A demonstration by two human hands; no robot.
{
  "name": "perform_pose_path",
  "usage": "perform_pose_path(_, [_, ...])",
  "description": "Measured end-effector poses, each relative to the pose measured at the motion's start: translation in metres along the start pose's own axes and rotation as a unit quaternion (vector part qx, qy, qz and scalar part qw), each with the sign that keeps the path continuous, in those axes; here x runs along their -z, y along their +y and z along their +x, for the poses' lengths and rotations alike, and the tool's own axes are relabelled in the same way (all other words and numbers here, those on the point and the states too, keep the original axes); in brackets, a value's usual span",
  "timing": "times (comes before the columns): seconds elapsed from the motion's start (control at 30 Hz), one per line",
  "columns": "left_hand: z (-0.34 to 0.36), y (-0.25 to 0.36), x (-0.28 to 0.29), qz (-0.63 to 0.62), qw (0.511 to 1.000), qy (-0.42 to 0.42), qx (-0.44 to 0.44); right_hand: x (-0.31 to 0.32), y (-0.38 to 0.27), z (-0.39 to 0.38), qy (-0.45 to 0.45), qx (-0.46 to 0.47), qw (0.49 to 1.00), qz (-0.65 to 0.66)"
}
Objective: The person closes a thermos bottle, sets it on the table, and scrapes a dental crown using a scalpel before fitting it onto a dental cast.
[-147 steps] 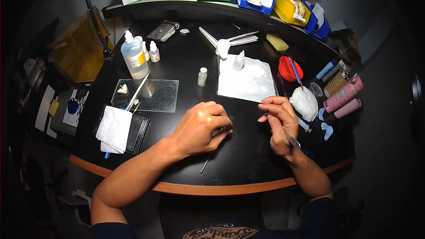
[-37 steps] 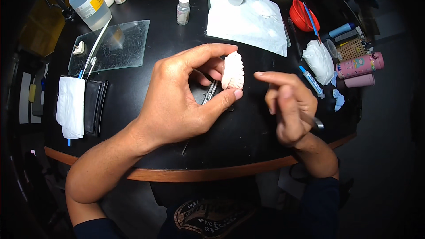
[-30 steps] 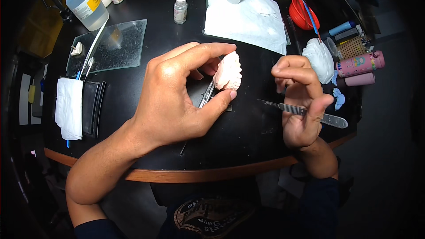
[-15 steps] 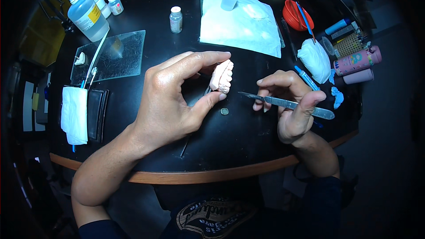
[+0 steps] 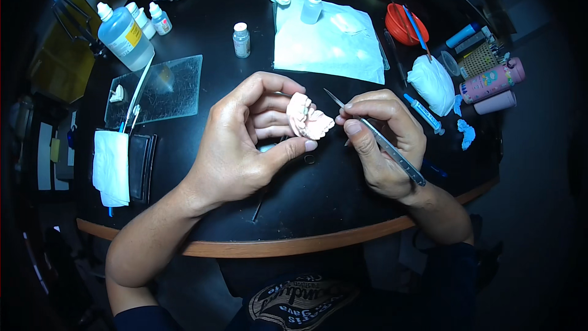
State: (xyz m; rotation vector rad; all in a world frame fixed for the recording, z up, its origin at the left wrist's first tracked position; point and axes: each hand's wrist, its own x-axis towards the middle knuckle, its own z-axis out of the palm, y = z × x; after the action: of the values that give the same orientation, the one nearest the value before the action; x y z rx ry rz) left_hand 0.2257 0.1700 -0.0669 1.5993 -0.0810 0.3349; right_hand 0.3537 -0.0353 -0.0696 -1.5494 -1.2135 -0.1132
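Observation:
A pale pink plaster dental cast (image 5: 310, 120) is held up over the dark table, its arch and tooth row facing up toward the right. My left hand (image 5: 236, 132) grips it by the edges, thumb below and fingers behind. In my right hand (image 5: 392, 138) is a metal scalpel (image 5: 400, 160), pinched pen-like between thumb and fingers. Its narrow tip points up and left, just right of the cast and apart from it. Beneath the cast lies a small dark ring-like piece (image 5: 310, 159), partly hidden. A thin metal rod (image 5: 260, 205) sticks out below my left hand.
Left on the table (image 5: 318, 208) are a scratched glass slab (image 5: 174, 89), a folded white cloth (image 5: 111, 168) and a large bottle (image 5: 125, 40). Beyond my hands stand a small vial (image 5: 241, 41) and a white sheet (image 5: 324, 49). To the right sit a red bowl (image 5: 399, 24) and a syringe (image 5: 422, 113).
The cast has been turned in my left hand so its arch now shows. My right hand has moved left and closed into a pen-like grip, bringing the scalpel tip nearer the cast.

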Motion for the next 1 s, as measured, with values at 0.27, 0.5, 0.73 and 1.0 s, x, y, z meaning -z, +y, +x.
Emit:
perform_pose_path(0.27, [0.0025, 0.002, -0.0024, -0.038, 0.999, 0.005, -0.017, 0.0038, -0.0041, 0.0031, -0.007, 0.034, 0.999, -0.019])
perform_pose_path(0.5, [0.0015, -0.0027, 0.0011, 0.018, 0.998, 0.012, -0.06, -0.0001, -0.0037, 0.0005, -0.002, 0.03, 1.0, 0.01])
perform_pose_path(0.73, [0.0022, 0.0009, 0.0044, 0.099, 0.994, 0.009, -0.051, 0.0, -0.0005, -0.0019, 0.011, 0.039, 0.998, 0.049])
perform_pose_path(1.0, [0.0006, 0.0018, 0.0023, 0.08, 0.997, -0.002, -0.021, 0.0028, -0.0068, 0.0004, -0.019, 0.095, 0.995, 0.036])
